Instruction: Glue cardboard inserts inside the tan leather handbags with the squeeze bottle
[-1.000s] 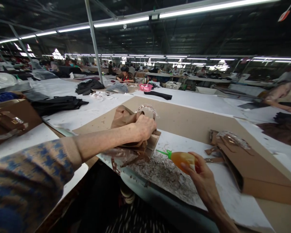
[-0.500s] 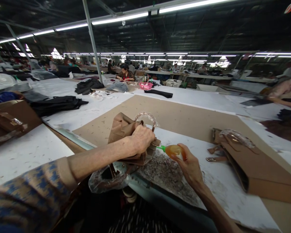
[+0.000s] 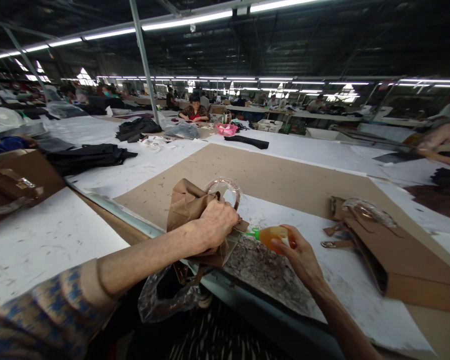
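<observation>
Gathered bag [image 3: 185,205], brown, is resting at the near edge of the counter [image 3: 41,250], its soft material bunching upward. Left hand [image 3: 218,222] is pressing over it from above, fingers curling closed on the brown material; fingertips are hiding underneath, so exact hold cannot be told. Right hand [image 3: 298,250] is staying level just right of the gathered bag, fingers wrapping partway closed around an amber squeeze bottle [image 3: 270,236]. Bottle is lying nearly sideways, its green nozzle [image 3: 253,233] pointing left at the bag's right edge; whether the tip is touching cannot be told.

One plastic-wrapped handle [image 3: 237,192] is arching up at the gathered bag's far side; another wrapped handle [image 3: 150,300] is hanging below it, past the counter's edge. Stained patch [image 3: 266,270] is showing near right of the bag. Brown sheet [image 3: 277,172] is spreading out beyond it.

Second bag [image 3: 408,250], brown, is lying well to the gathered bag's right, buckled strap [image 3: 337,244] pointing back toward it. Third bag [image 3: 33,172] is sitting well to its left. Black strip [image 3: 246,142] and pink basin [image 3: 227,129] are lying far beyond it; a co-worker [image 3: 194,111] is sitting farther back.
</observation>
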Available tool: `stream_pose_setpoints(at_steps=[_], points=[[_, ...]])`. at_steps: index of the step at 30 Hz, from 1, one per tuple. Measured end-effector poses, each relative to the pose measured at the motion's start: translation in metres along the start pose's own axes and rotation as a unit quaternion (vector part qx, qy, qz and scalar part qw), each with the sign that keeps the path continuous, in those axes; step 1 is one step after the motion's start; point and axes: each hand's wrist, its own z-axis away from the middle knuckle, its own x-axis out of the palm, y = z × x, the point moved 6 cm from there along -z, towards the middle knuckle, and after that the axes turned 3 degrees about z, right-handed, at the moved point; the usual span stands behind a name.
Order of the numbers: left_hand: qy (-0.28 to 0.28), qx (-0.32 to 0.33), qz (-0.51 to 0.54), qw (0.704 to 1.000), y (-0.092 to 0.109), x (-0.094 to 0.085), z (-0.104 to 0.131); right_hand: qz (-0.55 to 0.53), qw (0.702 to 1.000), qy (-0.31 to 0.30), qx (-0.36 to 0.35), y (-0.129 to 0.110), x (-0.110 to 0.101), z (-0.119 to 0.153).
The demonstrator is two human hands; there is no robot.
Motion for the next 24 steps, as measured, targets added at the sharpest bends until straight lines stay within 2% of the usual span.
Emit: stream_pose_setpoints(at_steps=[7,15,20,24], points=[[-0.023,0.007,0.003,1.0,0.006,0.001,0.013,-0.025,0.999,-0.036,0.017,0.0,-0.003,0.01],[-0.002,0.0,-0.018,1.0,0.006,0.012,0.012,-0.051,0.997,-0.037,0.046,0.01,-0.003,0.015],[0.018,0.0,-0.029,0.999,0.004,0.016,0.01,-0.07,0.995,-0.044,0.057,0.006,-0.001,0.018],[0.005,-0.006,-0.03,1.0,0.005,0.015,0.012,-0.112,0.988,-0.07,0.075,0.002,0.002,0.023]])
